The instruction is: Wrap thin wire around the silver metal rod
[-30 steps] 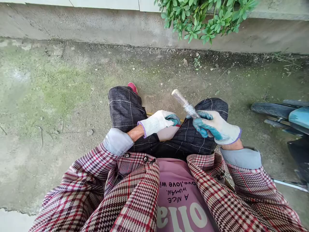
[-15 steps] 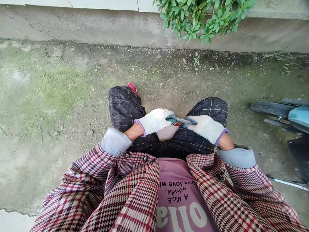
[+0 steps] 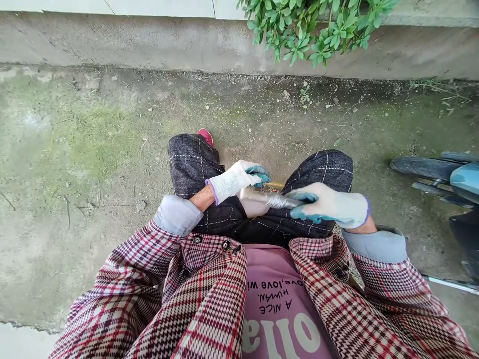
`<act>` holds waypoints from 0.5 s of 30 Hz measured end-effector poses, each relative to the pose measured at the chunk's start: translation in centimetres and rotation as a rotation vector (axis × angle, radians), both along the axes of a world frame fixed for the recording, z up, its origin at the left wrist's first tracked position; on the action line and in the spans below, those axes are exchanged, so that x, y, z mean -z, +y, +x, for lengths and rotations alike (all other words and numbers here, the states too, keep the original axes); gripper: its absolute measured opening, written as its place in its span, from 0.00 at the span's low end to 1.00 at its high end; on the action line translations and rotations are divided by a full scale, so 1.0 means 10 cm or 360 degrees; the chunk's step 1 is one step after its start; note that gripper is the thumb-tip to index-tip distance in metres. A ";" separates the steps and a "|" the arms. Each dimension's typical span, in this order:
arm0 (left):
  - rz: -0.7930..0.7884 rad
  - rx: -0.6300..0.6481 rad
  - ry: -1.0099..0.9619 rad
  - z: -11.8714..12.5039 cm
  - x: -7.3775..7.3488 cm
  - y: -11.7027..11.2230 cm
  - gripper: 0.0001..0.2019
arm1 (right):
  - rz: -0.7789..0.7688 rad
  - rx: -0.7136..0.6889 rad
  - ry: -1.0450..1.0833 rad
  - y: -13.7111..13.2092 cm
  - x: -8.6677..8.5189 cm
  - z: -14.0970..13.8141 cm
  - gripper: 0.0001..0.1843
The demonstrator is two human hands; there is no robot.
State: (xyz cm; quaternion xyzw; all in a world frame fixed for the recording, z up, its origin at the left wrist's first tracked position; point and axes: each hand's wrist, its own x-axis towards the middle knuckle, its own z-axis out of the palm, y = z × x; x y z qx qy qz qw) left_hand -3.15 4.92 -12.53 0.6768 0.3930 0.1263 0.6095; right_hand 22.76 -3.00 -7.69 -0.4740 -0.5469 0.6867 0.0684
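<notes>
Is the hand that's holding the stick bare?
No, the right hand holding the stick wears a white and teal glove.

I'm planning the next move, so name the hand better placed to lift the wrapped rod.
Probably the right hand: it grips one end of the wrapped rod. The left hand is curled near the other end; whether it holds anything is unclear.

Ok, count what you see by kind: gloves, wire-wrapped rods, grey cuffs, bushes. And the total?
Gloves: 2 (left glove, right glove)
Rod: 1
Grey cuffs: 2 (left cuff, right cuff)
Bush: 1
Total: 6
</notes>
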 end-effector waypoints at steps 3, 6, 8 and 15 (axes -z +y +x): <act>0.0152 0.0135 0.0098 -0.02 -0.10 -0.02 0.08 | 0.0285 -0.0312 -0.0304 -0.01 0.13 -0.08 0.16; 0.0243 0.0188 0.0140 -0.02 -0.15 -0.09 0.08 | 0.0534 -0.0348 -0.0773 0.01 0.28 -0.08 0.13; 0.0224 0.0138 0.0149 0.00 -0.13 -0.12 0.08 | 0.0663 -0.0219 -0.0921 0.04 0.33 -0.04 0.13; -0.0172 0.0043 -0.0140 0.08 -0.04 -0.12 0.09 | 0.0240 0.0676 -0.0295 0.04 0.16 0.02 0.19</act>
